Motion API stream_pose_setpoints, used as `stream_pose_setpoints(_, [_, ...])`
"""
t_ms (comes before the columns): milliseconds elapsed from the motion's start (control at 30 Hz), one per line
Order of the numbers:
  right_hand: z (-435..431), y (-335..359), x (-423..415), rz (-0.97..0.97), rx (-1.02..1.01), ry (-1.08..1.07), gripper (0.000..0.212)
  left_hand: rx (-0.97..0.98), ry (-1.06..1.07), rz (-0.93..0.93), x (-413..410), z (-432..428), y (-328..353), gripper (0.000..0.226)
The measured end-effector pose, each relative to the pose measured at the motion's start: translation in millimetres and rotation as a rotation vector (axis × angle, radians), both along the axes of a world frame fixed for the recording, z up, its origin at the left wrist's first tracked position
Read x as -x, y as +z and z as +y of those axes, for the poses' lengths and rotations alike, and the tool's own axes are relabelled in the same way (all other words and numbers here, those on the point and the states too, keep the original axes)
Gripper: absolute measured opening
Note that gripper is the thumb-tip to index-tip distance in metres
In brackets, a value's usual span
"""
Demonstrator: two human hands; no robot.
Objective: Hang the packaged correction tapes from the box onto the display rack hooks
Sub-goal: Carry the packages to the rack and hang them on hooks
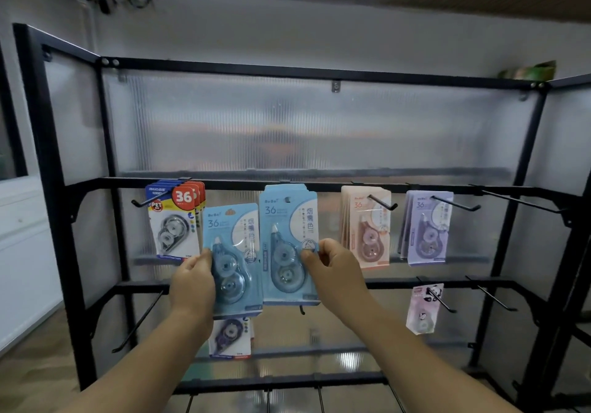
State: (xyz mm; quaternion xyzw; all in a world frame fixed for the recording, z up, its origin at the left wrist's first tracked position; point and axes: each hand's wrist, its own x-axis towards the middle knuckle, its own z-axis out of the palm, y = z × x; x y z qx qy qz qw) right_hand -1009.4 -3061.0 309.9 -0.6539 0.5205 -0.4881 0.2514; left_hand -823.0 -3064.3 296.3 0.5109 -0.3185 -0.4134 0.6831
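Hands are raised before the black display rack (319,75), each holding one blue packaged correction tape. The left hand (192,281), left of the frame's centre, grips the left blue pack (232,252) by its left edge, with the thumb on the front beside the clear blister. This pack is tilted a little and stands in front of the rack's middle rail. The right hand (332,268), just right of centre, pinches the right blue pack (287,243) at its right edge between thumb and curled fingers. That pack is upright, its top edge up against the rail; whether its hang hole sits on a hook cannot be told.

Left of the two packs, a stack of red-and-blue packs (174,220) hangs from the same rail. Right of centre hang peach packs (366,230), then purple packs (428,227), each stack on its hook. Farther right, a black hook (518,201) juts from the rail. On the lower rail, a panda-print pack (423,308) hangs at lower right, and a dark-tape pack (230,337) shows below the left hand's pack.
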Motion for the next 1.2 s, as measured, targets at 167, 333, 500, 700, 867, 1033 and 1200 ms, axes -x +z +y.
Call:
stream_pose_setpoints(167, [3.7, 2.1, -1.4, 0.019, 0.007, -0.013, 0.014, 0.031, 0.0, 0.015, 0.0, 3.6, 0.6, 0.023])
stream_pose_setpoints(333, [5.2, 3.1, -2.8, -0.003, -0.013, -0.003, 0.019, 0.04, 0.002, 0.027, -0.5, 7.0, 0.2, 0.025])
stream_pose_setpoints(500, [7.1, 4.2, -4.4, 0.017, -0.006, -0.027, 0.02, 0.036, -0.005, 0.029, -4.1, 6.8, -2.3, 0.025])
stream_pose_setpoints(700, [11.4, 10.0, -8.4, 0.029, -0.019, -0.025, 0.019, 0.048, -0.003, 0.048, -3.7, 8.0, -1.6, 0.025])
stream_pose_setpoints(867, [16.3, 4.1, -11.8, 0.177, 0.061, -0.031, 0.025, 0.048, 0.025, 0.036, -5.1, 10.8, -3.2, 0.025])
stream_pose_setpoints(1033, [12.4, 8.2, -6.5, 0.046, 0.004, -0.045, 0.022, 0.043, 0.027, 0.051, -7.2, 12.4, -2.7, 0.024])
stream_pose_setpoints(1200, [12.5, 1.8, -8.3, 0.084, -0.01, -0.016, 0.026, 0.042, 0.029, 0.07, -6.6, 13.4, -2.4, 0.023])
